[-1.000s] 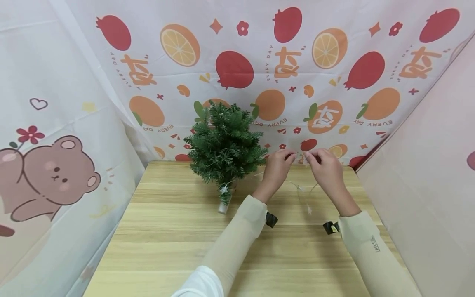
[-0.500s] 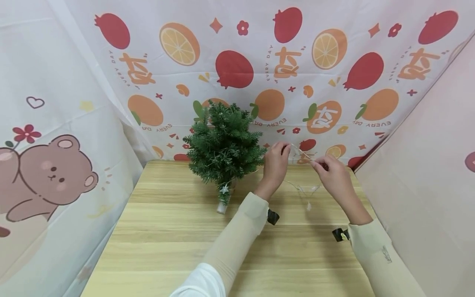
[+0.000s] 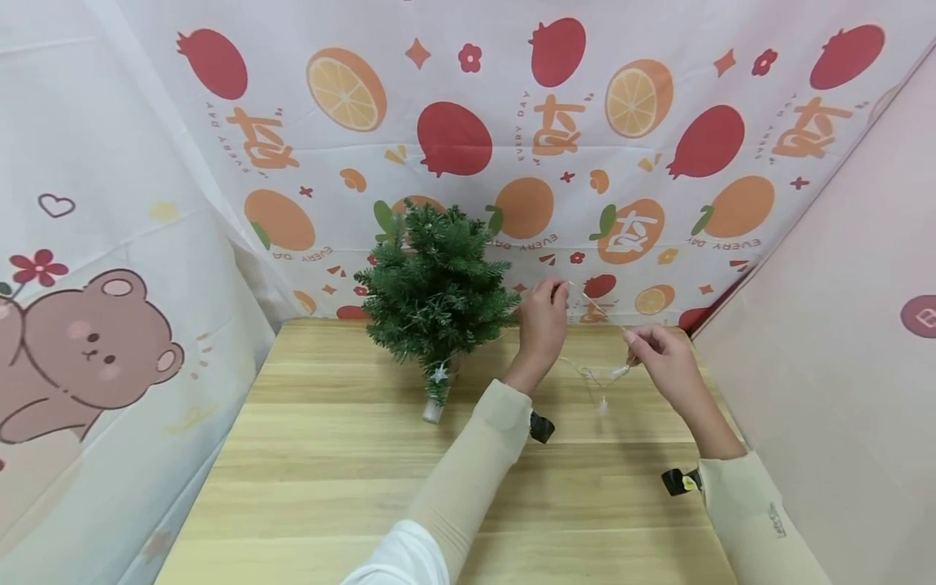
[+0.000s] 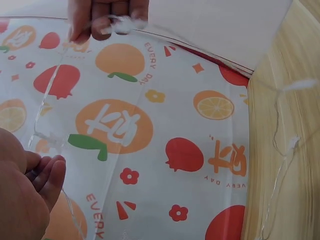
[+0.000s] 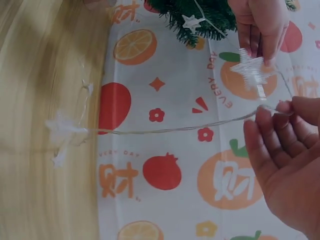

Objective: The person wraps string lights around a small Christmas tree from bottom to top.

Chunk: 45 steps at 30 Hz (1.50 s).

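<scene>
Presently, findings from the grip outward:

Left grip: left hand (image 3: 543, 313) is raised beside the small tree (image 3: 436, 286), fingertips pinched together on the thin light string (image 3: 595, 307); a clear star (image 5: 251, 67) on the string sits right at that pinch.

Right grip: right hand (image 3: 664, 357) pinches the same string further along, thumb against fingertips; the other fingers are loosely bent, palm turned partly up in the right wrist view.

String position: it runs in the air between the two hands, lifted off the desk (image 3: 329, 455); one end goes back into the tree's branches, where another star (image 3: 441, 373) hangs low near the trunk.

Slack: a loop with small stars (image 3: 603, 404) hangs below the hands, down toward the desk.

Reason for hold, as judged: two pinches apart keep one length of wire straight and untangled, with the slack left to hang free.

Left arm pose: forearm in a beige sleeve (image 3: 468, 479) crosses the desk diagonally, wrist bent upward so the hand stands near the branches.

Right arm pose: forearm comes in from the right edge, hand lower than the left and well apart from the tree.

Surroundings: fruit-print cloth (image 3: 453, 138) behind; bear-print cloth (image 3: 88, 341) at left.
</scene>
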{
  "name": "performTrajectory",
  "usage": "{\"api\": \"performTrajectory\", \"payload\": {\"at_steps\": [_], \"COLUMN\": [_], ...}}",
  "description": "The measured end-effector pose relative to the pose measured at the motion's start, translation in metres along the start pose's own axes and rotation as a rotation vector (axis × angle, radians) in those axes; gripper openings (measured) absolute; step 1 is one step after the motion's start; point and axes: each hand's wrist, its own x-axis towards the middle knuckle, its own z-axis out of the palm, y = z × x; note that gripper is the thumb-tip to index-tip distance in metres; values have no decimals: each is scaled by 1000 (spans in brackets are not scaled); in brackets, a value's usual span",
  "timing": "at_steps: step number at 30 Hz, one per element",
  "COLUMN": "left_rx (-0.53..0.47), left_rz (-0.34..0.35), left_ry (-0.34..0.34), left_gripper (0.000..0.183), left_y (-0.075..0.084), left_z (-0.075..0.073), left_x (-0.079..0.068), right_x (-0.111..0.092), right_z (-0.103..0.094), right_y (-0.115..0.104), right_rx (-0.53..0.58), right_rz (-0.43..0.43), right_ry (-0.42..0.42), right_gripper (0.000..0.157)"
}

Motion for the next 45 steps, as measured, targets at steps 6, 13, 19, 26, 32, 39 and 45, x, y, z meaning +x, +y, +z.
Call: {"api": "performTrajectory", "payload": {"at_steps": [6, 13, 19, 26, 32, 39, 45], "left_rx": [15, -9, -74, -53, -1, 11, 6], "left_rz": [-10, -29, -61, -57, -45, -30, 5], "left_ry": [5, -12, 5, 23, 29, 18, 73], "left_gripper": [22, 25, 26, 26, 28, 32, 36], "left_y": [-2, -4, -6, -9, -9, -9, -6], "left_z": [-1, 0, 5, 5, 0, 0, 1], "left_x": [0, -2, -3, -2, 0, -1, -1], "right_x": [-9, -15, -19, -29, -34, -40, -46], "right_z": [-21, -57, -86, -117, -135, -155, -170], "right_y": [7, 19, 33, 45, 62, 76, 80], "right_rx": [10, -41, -69, -118, -107, -185, -345], "right_rz": [42, 35, 17, 75, 78, 92, 144], "right_ry": [-15, -21, -21, 30, 44, 27, -58], "right_gripper": [29, 29, 20, 28, 24, 17, 24]}}
